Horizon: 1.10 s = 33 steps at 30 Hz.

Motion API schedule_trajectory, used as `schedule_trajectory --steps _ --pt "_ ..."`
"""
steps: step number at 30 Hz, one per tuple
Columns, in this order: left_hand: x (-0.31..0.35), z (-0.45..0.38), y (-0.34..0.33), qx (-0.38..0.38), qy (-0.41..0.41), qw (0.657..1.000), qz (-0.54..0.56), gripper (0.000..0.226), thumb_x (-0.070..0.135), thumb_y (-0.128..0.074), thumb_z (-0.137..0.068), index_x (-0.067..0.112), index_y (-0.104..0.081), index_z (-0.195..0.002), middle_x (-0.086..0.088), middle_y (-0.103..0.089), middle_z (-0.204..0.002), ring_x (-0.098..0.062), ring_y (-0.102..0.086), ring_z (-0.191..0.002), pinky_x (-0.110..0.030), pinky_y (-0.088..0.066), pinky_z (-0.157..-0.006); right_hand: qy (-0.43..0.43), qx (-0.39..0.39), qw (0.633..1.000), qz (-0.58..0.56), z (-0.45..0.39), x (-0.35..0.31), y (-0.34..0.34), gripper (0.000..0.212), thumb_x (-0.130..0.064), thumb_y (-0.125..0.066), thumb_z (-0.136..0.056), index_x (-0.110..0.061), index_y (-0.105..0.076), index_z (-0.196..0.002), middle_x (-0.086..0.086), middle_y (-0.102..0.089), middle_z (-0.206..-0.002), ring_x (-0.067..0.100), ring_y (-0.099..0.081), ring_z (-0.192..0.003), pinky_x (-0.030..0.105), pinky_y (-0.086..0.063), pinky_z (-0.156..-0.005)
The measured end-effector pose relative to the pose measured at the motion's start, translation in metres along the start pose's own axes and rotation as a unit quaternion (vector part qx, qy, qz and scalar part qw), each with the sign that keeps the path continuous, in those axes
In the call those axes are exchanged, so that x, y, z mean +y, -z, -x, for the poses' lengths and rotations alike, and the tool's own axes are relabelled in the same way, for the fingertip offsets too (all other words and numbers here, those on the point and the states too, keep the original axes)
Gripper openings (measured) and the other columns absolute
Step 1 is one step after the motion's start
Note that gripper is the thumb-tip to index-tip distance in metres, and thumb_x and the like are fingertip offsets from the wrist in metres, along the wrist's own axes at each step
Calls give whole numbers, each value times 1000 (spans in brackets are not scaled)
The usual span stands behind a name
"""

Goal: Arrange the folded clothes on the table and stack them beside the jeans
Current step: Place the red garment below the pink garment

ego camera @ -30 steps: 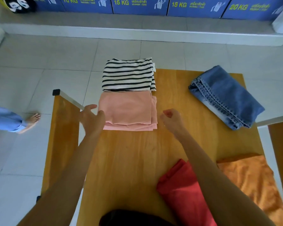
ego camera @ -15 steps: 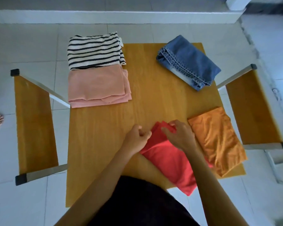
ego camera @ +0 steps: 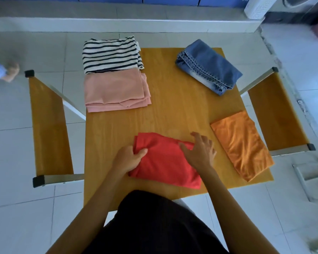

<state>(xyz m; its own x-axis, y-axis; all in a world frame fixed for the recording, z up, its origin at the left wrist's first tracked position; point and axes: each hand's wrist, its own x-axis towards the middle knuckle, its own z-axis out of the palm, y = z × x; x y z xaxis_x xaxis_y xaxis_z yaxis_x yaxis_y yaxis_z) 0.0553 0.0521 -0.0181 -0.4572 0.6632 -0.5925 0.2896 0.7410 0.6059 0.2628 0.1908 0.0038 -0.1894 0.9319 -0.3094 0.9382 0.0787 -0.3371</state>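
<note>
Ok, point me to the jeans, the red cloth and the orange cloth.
jeans (ego camera: pixel 212 65), head view, middle of the top fold.
red cloth (ego camera: pixel 165 162), head view, bare centre between the hands.
orange cloth (ego camera: pixel 241 143), head view, centre.

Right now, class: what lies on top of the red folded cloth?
Both hands: left hand grips its left edge, right hand presses its right corner. The cloth beneath them is hidden.

Soft, even daylight covers the desk with no glare and only faint shadows. Away from the desk the frame smears: the foot at far left is blurred, and floor lines bow outward.
</note>
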Motion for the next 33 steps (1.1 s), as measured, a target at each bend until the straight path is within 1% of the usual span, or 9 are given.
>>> schedule_trajectory --steps 3,6,11,17,20,23,25,29,33 --pt "-19 13 12 113 30 992 46 42 47 -52 -94 9 -69 -99 -3 -69 -90 -25 -67 -87 -31 -47 -72 -104 -48 993 -18 6 10 -13 84 -72 -59 -79 -13 -40 -136 18 -51 -137 40 -48 -129 52 -42 -102" --pt "-22 27 14 171 57 981 68 41 44 -45 -99 9 -63 -109 -4 -64 -97 -23 -60 -88 -32 -44 -78 -72 -95 991 -67 8 -5 -34 69 -71 -55 -83 -11 -41 -113 16 -65 -113 39 -63 -106 48 -52 -86" --pt "-39 29 40 179 84 978 61 53 49 -38 -100 6 -58 -125 -14 -64 -124 -34 -59 -114 -45 -46 -98 -11 -100 987 -122 4 -50 -49 59 -56 -53 -94 -8 -60 -127 17 -66 -126 38 -60 -118 42 -47 -95" --pt "-56 18 83 190 86 966 155 61 60 -39 -96 14 -54 -132 -7 -62 -127 -30 -61 -112 -50 -50 -98 60 -125 967 -216 -10 -107 -38 64 -50 -50 -100 -12 -40 -151 10 -55 -144 32 -52 -131 41 -42 -106" --pt "-46 7 108 210 73 956 194 57 57 -40 -97 15 -55 -131 2 -60 -114 -22 -59 -100 -37 -50 -87 81 -105 960 -249 -28 -132 -34 60 -54 -53 -96 -14 -50 -140 6 -63 -130 28 -60 -119 45 -49 -100" --pt "-38 -9 122 200 74 950 226 57 55 -41 -97 12 -53 -132 2 -56 -109 -19 -56 -97 -35 -46 -83 84 -90 955 -268 -44 -148 -31 43 -49 -57 -95 -12 -59 -117 1 -67 -105 25 -64 -99 40 -52 -83" --pt "-42 -20 123 186 94 952 224 58 53 -39 -99 8 -54 -132 -2 -60 -114 -24 -59 -101 -37 -47 -85 74 -95 958 -261 -51 -153 -34 37 -45 -57 -97 -11 -59 -110 0 -63 -98 25 -62 -94 36 -48 -77" --pt "-49 -31 116 185 134 954 194 50 43 -36 -103 5 -58 -125 -14 -64 -123 -26 -59 -97 -43 -50 -90 16 -164 961 -223 -58 -148 -49 43 -38 -50 -102 -5 -52 -129 8 -60 -116 25 -55 -100 35 -44 -83" --pt "-45 -34 116 190 149 954 178 48 40 -35 -104 3 -57 -126 -16 -64 -122 -29 -60 -101 -41 -48 -88 9 -166 959 -231 -59 -146 -47 42 -34 -50 -102 -4 -52 -131 12 -61 -125 29 -58 -109 39 -48 -89"
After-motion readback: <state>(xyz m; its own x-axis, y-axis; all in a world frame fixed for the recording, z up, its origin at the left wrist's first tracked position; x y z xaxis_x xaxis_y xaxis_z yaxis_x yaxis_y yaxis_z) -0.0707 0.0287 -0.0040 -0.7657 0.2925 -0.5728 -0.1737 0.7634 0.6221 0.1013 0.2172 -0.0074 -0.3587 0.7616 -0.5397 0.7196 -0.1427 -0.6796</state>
